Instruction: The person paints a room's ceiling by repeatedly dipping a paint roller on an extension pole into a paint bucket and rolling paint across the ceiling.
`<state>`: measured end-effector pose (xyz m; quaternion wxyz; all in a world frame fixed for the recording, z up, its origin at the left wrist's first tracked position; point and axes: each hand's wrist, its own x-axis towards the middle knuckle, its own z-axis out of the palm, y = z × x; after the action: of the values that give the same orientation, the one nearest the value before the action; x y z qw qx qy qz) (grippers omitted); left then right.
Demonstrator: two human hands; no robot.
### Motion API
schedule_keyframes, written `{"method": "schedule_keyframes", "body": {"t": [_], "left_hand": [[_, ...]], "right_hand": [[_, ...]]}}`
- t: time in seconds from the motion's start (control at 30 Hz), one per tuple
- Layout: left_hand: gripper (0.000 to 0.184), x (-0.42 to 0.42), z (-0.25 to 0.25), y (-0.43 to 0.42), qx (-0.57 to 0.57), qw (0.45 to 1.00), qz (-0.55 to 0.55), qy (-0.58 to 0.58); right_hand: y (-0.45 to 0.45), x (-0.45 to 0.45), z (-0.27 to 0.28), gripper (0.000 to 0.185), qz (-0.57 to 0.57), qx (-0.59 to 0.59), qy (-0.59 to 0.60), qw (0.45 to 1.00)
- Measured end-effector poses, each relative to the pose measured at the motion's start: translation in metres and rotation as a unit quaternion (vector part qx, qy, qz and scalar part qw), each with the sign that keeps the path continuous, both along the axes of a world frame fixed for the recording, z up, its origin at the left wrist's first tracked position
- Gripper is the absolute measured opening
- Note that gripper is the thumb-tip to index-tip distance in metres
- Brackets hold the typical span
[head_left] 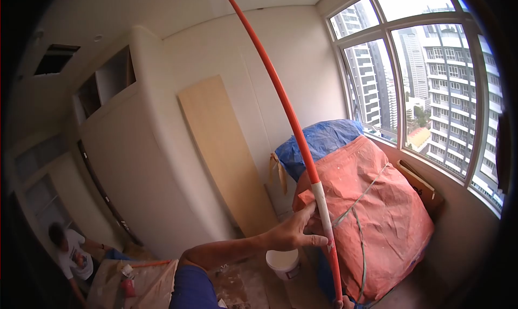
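Note:
A long orange-red pole (279,91) with a white section rises from the bottom of the view to the ceiling. It looks bowed through the wide lens. My left hand (295,228) reaches in from the lower middle, thumb and fingers apart, right against the pole's left side near the white section. Some fingertips may be hidden behind the pole. Down at the bottom edge, my right hand (347,302) wraps around the pole's lower end and is mostly cut off. Behind the pole stands a big bundle under an orange tarp (377,217), tied with cord.
A blue tarp (329,139) lies behind the bundle, beside the window (402,88). A wooden board (224,152) leans on the wall. On the floor sits a white bucket (283,263). At lower left, a person (75,252) is near a sheet-covered surface (108,293).

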<state>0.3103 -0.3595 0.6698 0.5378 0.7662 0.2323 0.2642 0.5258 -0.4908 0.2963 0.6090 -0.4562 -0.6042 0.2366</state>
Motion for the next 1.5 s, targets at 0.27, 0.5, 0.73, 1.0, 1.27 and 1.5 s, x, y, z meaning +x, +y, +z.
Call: {"method": "schedule_keyframes", "body": {"t": [0.27, 0.5, 0.73, 1.0, 1.27, 1.5], "left_hand": [[0.085, 0.025, 0.006, -0.014, 0.029, 0.999, 0.023, 0.006], [0.070, 0.018, 0.014, 0.046, 0.042, 0.994, 0.088, -0.044], [0.055, -0.012, 0.038, 0.162, 0.082, 0.984, 0.138, -0.071], [0.030, -0.048, 0.077, 0.290, 0.123, 0.961, 0.232, -0.084], [0.028, -0.104, 0.111, 0.409, 0.153, 0.938, 0.299, -0.083], [0.030, -0.141, 0.133, 0.482, 0.165, 0.919, 0.343, -0.106]], "right_hand": [[-0.026, 0.024, 0.046, 0.046, 0.019, -0.051, -0.020, 0.998], [0.045, 0.013, 0.042, 0.048, 0.037, -0.060, 0.009, 0.997], [0.159, -0.019, 0.062, 0.048, 0.054, -0.024, 0.043, 0.997], [0.286, -0.064, 0.121, 0.048, 0.051, -0.011, 0.031, 0.998], [0.405, -0.123, 0.161, 0.040, 0.038, -0.005, 0.016, 0.999], [0.471, -0.171, 0.200, 0.034, 0.040, -0.019, 0.012, 0.999]]}}
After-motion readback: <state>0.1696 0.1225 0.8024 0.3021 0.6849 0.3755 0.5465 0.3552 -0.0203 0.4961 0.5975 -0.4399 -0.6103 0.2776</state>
